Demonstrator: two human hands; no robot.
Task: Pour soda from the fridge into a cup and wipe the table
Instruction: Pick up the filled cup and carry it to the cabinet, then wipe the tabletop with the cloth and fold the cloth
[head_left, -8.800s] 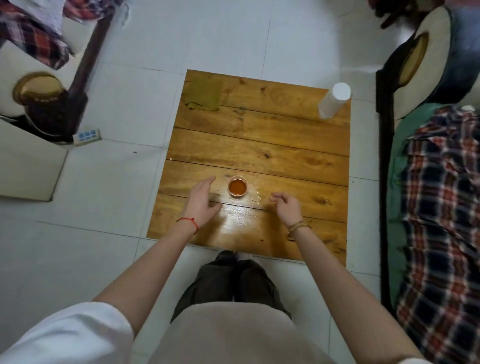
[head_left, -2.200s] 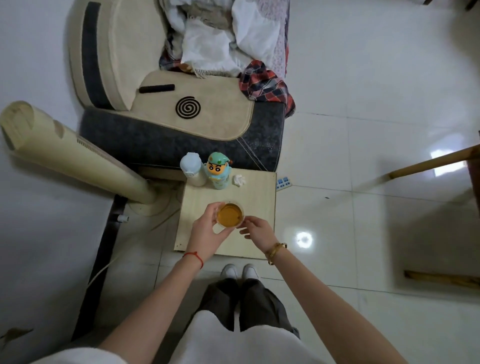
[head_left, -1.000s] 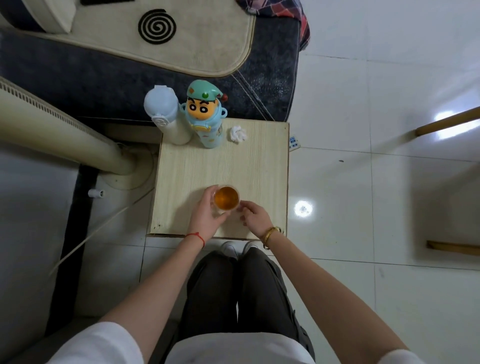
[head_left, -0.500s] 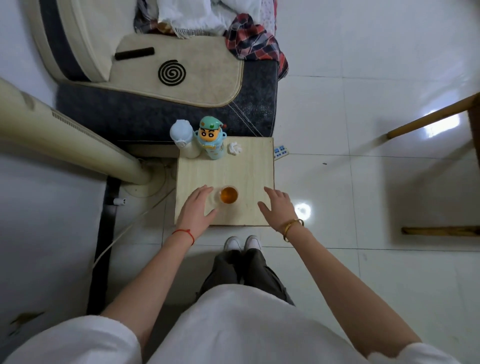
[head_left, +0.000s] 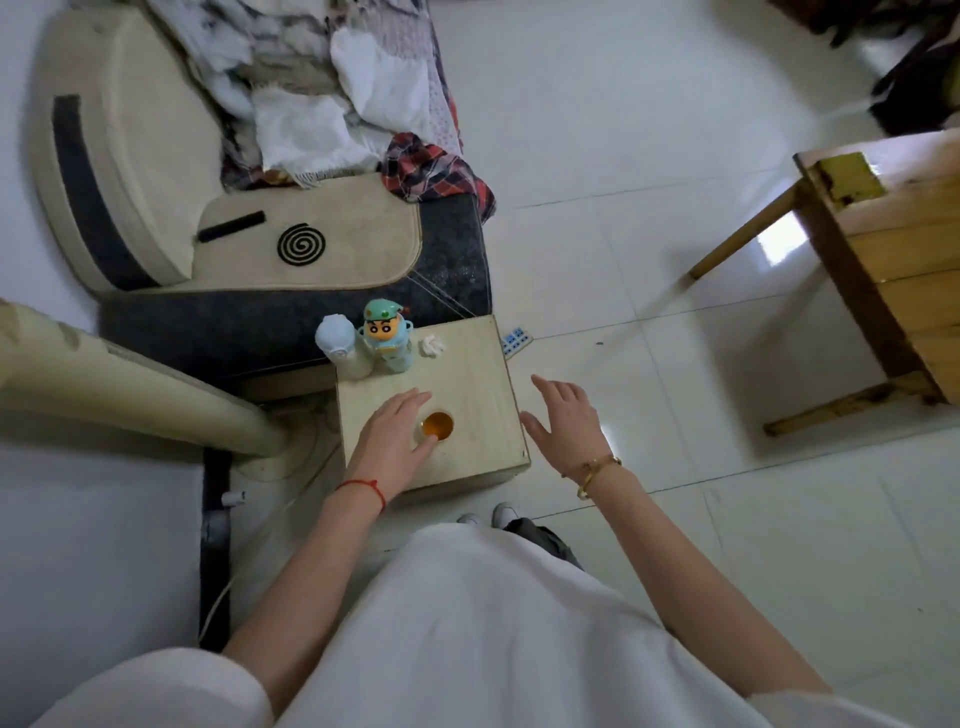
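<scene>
Head cam: cup (head_left: 437, 426) now parked on the stool (head_left: 483, 364); left hand (head_left: 392, 441) and right hand (head_left: 566, 415) have let go, fingers spread, probably wiping next.

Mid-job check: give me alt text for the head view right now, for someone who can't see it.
A small cup of amber drink stands on a pale side table, with the open left hand beside it and the open right hand off the table's right edge. Two bottles, one cartoon-shaped, one pale blue-capped, stand at the table's far edge.

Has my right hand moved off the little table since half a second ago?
Yes. The right hand has gone rightward, past the small table's right edge, away from the cup.
</scene>
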